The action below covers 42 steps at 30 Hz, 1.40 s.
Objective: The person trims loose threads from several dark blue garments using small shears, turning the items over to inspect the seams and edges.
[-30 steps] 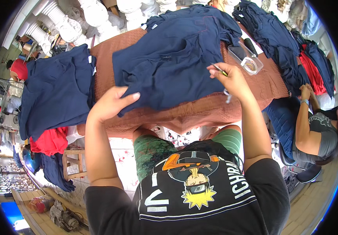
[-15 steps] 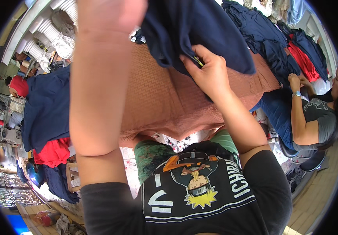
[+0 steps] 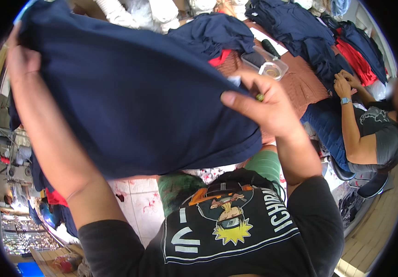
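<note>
Navy garment (image 3: 139,101) raised and spread, not laid down.
Left hand (image 3: 27,62) and right hand (image 3: 264,102) clamp its edges; more navy clothes (image 3: 215,33) lie beyond.

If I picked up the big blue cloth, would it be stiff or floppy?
Probably floppy: the cloth hangs in soft curves near the left hand and right hand. It's likely light for its size, since bare hands hold it up. Pushed, it might crumple like the dark heap behind it.

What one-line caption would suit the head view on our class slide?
Left hand and right hand hold a navy garment spread above a brown-covered table.
</note>
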{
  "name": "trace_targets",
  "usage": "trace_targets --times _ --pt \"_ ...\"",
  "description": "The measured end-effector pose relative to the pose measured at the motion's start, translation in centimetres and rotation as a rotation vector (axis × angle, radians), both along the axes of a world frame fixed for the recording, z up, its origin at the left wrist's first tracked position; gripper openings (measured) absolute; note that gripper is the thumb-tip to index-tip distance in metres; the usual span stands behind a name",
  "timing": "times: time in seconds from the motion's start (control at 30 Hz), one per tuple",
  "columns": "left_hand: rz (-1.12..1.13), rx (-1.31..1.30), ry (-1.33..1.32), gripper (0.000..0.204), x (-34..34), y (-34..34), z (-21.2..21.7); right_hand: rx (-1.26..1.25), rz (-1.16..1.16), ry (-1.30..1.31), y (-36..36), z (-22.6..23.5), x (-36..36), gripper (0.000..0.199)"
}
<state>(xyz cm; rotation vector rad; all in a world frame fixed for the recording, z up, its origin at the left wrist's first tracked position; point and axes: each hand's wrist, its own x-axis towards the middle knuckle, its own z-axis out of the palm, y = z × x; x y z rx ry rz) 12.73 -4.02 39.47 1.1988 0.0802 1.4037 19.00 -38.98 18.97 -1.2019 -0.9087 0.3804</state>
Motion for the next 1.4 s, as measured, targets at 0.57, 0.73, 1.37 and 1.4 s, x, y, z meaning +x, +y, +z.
trace_targets --times 0.57,0.73,1.37,1.4 --pt "-0.427 0.988 0.956 0.032 5.6 -11.5 -31.0 -0.683 -0.767 -0.118 -10.0 -15.2 13.8 0.042" --pt "-0.350 0.966 1.016 0.026 -0.2 -16.2 -37.4 -0.680 -0.719 -0.053 -9.7 -14.2 12.8 0.031" --pt "0.049 0.005 0.521 0.017 0.6 -6.8 -35.3 -0.509 -0.521 -0.084 -4.7 -14.2 10.0 0.025" --pt "0.059 -0.054 0.505 0.018 -0.3 -4.7 -36.7 -0.525 -0.513 -0.083 -4.4 -14.3 9.7 0.025"
